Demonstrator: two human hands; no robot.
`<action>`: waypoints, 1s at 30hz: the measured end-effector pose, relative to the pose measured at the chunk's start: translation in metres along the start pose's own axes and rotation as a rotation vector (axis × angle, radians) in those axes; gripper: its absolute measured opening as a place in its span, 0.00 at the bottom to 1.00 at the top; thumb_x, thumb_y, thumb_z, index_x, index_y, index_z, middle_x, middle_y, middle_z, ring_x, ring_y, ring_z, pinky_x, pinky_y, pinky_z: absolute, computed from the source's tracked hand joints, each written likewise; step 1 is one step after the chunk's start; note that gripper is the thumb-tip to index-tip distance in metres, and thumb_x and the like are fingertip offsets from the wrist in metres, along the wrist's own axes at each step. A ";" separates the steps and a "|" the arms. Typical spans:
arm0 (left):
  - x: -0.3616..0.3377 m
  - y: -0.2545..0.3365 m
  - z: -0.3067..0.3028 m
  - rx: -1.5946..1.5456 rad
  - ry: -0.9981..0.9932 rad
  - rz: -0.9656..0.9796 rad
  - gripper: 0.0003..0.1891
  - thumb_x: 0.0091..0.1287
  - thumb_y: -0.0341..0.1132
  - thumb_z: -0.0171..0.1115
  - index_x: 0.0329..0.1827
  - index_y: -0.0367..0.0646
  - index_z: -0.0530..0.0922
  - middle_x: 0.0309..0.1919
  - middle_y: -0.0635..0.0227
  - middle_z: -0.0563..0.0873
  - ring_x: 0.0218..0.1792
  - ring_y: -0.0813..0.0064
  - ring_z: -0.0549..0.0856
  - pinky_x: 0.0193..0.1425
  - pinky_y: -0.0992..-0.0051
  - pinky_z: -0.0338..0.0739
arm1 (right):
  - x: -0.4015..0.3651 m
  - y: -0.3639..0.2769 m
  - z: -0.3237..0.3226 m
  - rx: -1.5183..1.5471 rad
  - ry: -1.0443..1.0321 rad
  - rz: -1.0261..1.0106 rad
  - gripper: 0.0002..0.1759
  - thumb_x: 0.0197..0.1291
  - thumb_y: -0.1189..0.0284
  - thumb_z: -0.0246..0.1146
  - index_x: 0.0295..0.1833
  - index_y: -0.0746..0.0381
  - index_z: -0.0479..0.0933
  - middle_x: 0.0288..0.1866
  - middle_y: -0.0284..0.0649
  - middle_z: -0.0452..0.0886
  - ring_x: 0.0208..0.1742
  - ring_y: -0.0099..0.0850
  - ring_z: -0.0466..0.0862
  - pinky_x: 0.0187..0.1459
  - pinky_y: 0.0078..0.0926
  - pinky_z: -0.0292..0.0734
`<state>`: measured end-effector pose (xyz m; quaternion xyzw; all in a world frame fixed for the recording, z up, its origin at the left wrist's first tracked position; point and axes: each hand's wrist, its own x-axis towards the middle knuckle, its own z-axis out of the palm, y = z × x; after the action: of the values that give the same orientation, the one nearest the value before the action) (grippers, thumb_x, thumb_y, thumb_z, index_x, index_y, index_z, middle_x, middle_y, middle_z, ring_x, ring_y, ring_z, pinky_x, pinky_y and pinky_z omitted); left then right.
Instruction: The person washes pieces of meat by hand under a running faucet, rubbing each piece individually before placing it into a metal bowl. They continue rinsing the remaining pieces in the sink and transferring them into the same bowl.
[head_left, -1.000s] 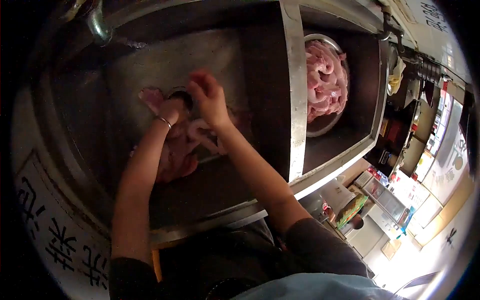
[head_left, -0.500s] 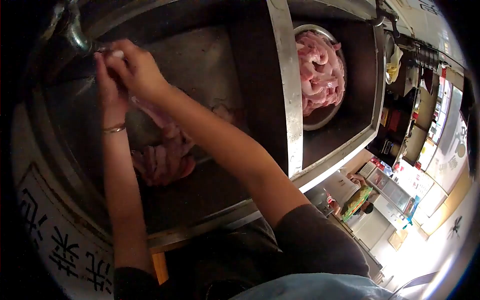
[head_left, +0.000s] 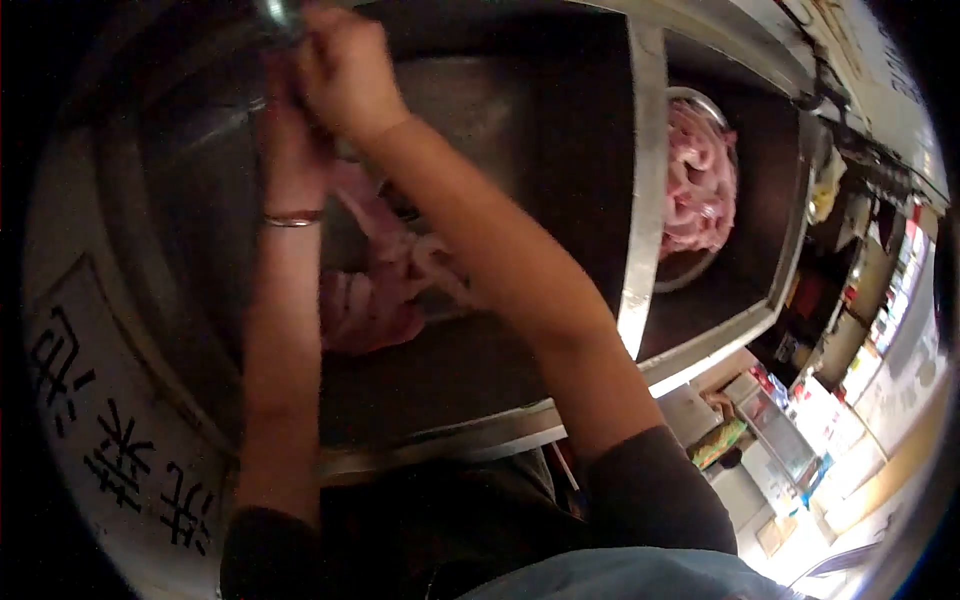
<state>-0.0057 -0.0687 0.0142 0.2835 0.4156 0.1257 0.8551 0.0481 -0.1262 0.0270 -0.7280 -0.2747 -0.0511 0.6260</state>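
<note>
1. Head view: left hand (head_left: 288, 120) and right hand (head_left: 345, 70) are pressed together under the tap (head_left: 278, 12), fingers curled shut around a pink meat strip (head_left: 362, 205);
2. the strip hangs down to the sink (head_left: 520, 150) floor; a bowl (head_left: 685, 282) of meat sits in the neighbouring basin.

Only legible writing: 3 big black Chinese chars (head_left: 110, 440), brush-style, on the white panel (head_left: 60, 250) along the left rim of the sink (head_left: 560, 130), bottom-left of view. Seen upside-down & warped; approx. 洗菜池, not certain. Top right: white sign (head_left: 885, 55) w/ black chars, cut off by the frame edge, unreadable. Lower right: shelves (head_left: 800, 420) w/ coloured packs, print too small & blurred to read. No nos. or brands legible.
</note>
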 end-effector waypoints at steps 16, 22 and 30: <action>0.002 0.011 -0.009 -0.196 -0.420 -0.017 0.09 0.63 0.39 0.54 0.39 0.44 0.73 0.33 0.73 0.77 0.36 0.80 0.76 0.41 0.80 0.73 | -0.022 -0.002 -0.008 0.610 0.088 0.339 0.14 0.55 0.77 0.58 0.49 0.65 0.69 0.43 0.37 0.75 0.45 0.22 0.73 0.47 0.18 0.68; 0.011 0.000 -0.018 0.028 -0.344 0.144 0.12 0.61 0.41 0.57 0.43 0.46 0.73 0.36 0.73 0.78 0.38 0.80 0.77 0.37 0.80 0.72 | -0.021 -0.008 -0.003 0.532 -0.041 0.410 0.16 0.54 0.75 0.58 0.50 0.64 0.69 0.42 0.39 0.76 0.43 0.27 0.75 0.46 0.25 0.69; -0.018 0.019 0.001 -0.041 -0.369 -0.054 0.18 0.63 0.48 0.53 0.50 0.47 0.72 0.39 0.73 0.79 0.39 0.82 0.76 0.42 0.79 0.69 | -0.016 -0.008 -0.008 0.080 -0.142 0.326 0.10 0.55 0.73 0.56 0.42 0.67 0.74 0.44 0.49 0.77 0.44 0.39 0.78 0.46 0.31 0.71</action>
<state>-0.0160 -0.0616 0.0370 0.2728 0.2563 0.0569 0.9255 0.0328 -0.1385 0.0294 -0.7393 -0.1984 0.1136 0.6334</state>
